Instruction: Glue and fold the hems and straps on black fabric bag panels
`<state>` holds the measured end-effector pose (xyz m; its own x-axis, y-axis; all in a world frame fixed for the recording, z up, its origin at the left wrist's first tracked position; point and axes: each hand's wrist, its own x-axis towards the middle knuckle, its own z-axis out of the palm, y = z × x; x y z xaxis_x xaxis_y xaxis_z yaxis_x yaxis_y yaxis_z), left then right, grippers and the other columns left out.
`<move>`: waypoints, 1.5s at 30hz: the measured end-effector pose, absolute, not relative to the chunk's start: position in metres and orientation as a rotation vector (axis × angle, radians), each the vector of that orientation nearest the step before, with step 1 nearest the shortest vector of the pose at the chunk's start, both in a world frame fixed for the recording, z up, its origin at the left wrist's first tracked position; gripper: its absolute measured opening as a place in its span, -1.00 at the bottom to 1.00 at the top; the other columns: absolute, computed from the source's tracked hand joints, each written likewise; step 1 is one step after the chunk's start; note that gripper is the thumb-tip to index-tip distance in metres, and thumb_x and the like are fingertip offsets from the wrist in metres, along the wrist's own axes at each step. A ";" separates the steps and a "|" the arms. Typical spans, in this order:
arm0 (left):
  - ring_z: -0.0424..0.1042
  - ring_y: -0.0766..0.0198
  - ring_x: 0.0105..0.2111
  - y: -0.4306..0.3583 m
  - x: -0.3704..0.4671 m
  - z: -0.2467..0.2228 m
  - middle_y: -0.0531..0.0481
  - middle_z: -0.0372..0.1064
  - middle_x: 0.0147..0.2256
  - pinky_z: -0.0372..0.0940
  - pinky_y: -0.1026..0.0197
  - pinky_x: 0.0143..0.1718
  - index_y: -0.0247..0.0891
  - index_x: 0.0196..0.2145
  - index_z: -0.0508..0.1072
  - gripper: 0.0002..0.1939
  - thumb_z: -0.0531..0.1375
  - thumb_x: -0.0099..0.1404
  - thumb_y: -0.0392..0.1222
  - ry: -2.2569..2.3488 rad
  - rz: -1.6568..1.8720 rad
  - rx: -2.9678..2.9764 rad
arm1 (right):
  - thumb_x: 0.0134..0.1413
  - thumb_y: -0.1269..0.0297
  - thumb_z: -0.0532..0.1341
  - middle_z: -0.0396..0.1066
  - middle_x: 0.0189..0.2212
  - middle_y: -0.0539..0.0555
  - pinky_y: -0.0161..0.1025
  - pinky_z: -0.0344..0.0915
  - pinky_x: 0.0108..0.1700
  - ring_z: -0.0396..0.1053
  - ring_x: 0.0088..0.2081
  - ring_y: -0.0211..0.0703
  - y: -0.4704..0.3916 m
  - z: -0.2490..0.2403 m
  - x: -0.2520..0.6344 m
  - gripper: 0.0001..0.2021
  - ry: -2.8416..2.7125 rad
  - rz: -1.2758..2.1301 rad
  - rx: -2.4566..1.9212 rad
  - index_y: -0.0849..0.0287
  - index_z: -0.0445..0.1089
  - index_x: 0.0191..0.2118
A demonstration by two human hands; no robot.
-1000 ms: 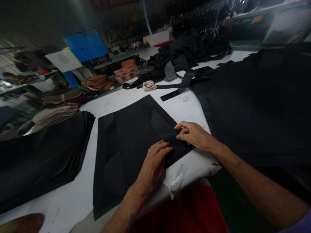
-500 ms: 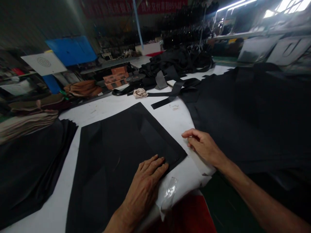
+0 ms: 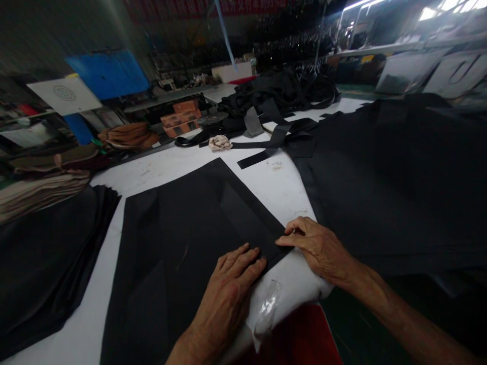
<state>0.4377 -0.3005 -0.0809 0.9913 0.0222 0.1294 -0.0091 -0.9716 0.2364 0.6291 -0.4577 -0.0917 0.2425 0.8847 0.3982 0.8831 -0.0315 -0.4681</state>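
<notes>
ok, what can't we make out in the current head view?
All head view:
Palm of the left hand: hidden by its back.
Right hand: curled fingers hide whether it pinches the black panel or only touches it.
Panel's near-left corner: cut off by bottom edge.
Black fabric stack: cut off by left edge.
Red banner lettering: blurred.

The light is dim; tube lights (image 3: 359, 5) and a blown-out bright patch glare beyond the table's (image 3: 274, 187) far right corner. Clear tape (image 3: 271, 299) glints at its near edge, the black sheet (image 3: 198, 218) shows faint sheen, and the background blurs.
</notes>
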 end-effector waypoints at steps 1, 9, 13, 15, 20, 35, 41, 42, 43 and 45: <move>0.13 0.03 0.15 -0.301 0.437 -0.081 -0.05 0.23 0.12 0.21 -0.13 0.03 -0.12 0.10 0.25 -0.43 -0.02 0.17 -0.51 0.008 0.187 2.894 | 0.02 0.65 -0.01 0.32 -0.23 0.08 -0.19 0.27 -0.15 0.28 -0.18 -0.16 -0.458 -0.091 0.629 -0.53 -1.637 -0.008 -1.886 0.00 0.46 -0.13; 0.17 0.07 0.13 -0.301 0.439 -0.085 -0.04 0.29 0.07 0.21 -0.09 0.03 -0.11 0.04 0.29 -0.50 -0.01 0.21 -0.50 0.016 0.234 2.857 | 0.03 0.63 0.01 0.32 -0.24 0.10 -0.15 0.24 -0.19 0.26 -0.22 -0.12 -0.459 -0.089 0.628 -0.56 -1.681 -0.007 -1.954 0.00 0.49 -0.17; 0.24 0.13 0.09 -0.299 0.440 -0.089 -0.07 0.35 0.00 0.25 -0.02 0.01 -0.17 -0.03 0.34 -0.58 -0.02 0.23 -0.49 0.025 0.391 2.780 | 0.05 0.62 0.02 0.32 -0.25 0.08 -0.15 0.24 -0.19 0.26 -0.23 -0.12 -0.459 -0.091 0.628 -0.56 -1.678 -0.014 -1.947 -0.03 0.48 -0.17; 0.28 0.16 0.06 -0.299 0.440 -0.090 -0.10 0.38 -0.04 0.28 0.02 -0.01 -0.21 -0.06 0.36 -0.61 -0.04 0.24 -0.48 0.034 0.469 2.734 | 0.04 0.63 0.02 0.33 -0.24 0.08 -0.16 0.25 -0.19 0.26 -0.22 -0.12 -0.459 -0.092 0.628 -0.55 -1.684 -0.029 -1.952 -0.03 0.49 -0.17; 0.29 0.14 0.05 -0.301 0.441 -0.090 -0.10 0.39 -0.05 0.29 0.01 0.00 -0.22 -0.08 0.39 -0.62 -0.02 0.24 -0.47 0.042 0.471 2.773 | 0.04 0.62 0.01 0.34 -0.24 0.09 -0.14 0.26 -0.18 0.27 -0.21 -0.10 -0.460 -0.093 0.628 -0.55 -1.696 -0.050 -1.968 -0.03 0.49 -0.16; 0.35 0.20 -0.01 -0.302 0.440 -0.086 -0.11 0.45 -0.14 0.34 0.05 -0.05 -0.25 -0.24 0.45 -0.70 -0.03 0.24 -0.46 0.067 0.564 2.594 | -0.02 0.51 0.08 0.36 -0.26 0.06 -0.14 0.23 -0.14 0.28 -0.20 -0.10 -0.454 -0.083 0.621 -0.69 -1.543 0.057 -2.069 0.04 0.50 -0.27; 0.32 0.16 0.02 -0.303 0.439 -0.088 -0.13 0.43 -0.10 0.29 -0.02 -0.02 -0.26 -0.22 0.45 -0.69 -0.03 0.24 -0.47 0.050 0.542 2.688 | -0.06 0.01 0.25 0.33 -0.39 0.10 -0.07 0.19 -0.18 0.26 -0.25 0.01 -0.437 -0.075 0.596 -0.74 -1.323 -0.152 -2.312 0.12 0.38 -0.42; 0.33 0.15 0.02 -0.303 0.439 -0.087 -0.13 0.44 -0.10 0.28 -0.03 -0.02 -0.27 -0.22 0.45 -0.69 -0.02 0.23 -0.47 0.053 0.537 2.694 | -0.09 0.01 0.27 0.32 -0.40 0.10 -0.06 0.18 -0.19 0.26 -0.26 0.02 -0.435 -0.076 0.594 -0.73 -1.307 -0.194 -2.340 0.12 0.36 -0.42; 0.33 0.15 0.02 -0.303 0.439 -0.087 -0.13 0.44 -0.10 0.27 -0.03 -0.01 -0.27 -0.22 0.45 -0.69 -0.02 0.23 -0.48 0.058 0.528 2.695 | -0.11 0.01 0.29 0.32 -0.40 0.09 -0.06 0.18 -0.19 0.26 -0.25 0.03 -0.434 -0.077 0.592 -0.73 -1.303 -0.222 -2.359 0.12 0.35 -0.43; 0.33 0.16 0.02 -0.303 0.439 -0.086 -0.11 0.44 -0.10 0.26 -0.03 0.00 -0.27 -0.22 0.45 -0.69 -0.01 0.22 -0.49 0.072 0.514 2.683 | -0.11 0.03 0.29 0.32 -0.40 0.09 -0.08 0.17 -0.21 0.26 -0.26 0.03 -0.434 -0.080 0.593 -0.74 -1.311 -0.240 -2.370 0.11 0.33 -0.42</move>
<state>0.4391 -0.3032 -0.0858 0.9308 0.1245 0.3437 -0.0249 -0.9164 0.3996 0.5933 -0.4335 -0.0797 0.5404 0.7676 0.3447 0.8399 -0.4674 -0.2758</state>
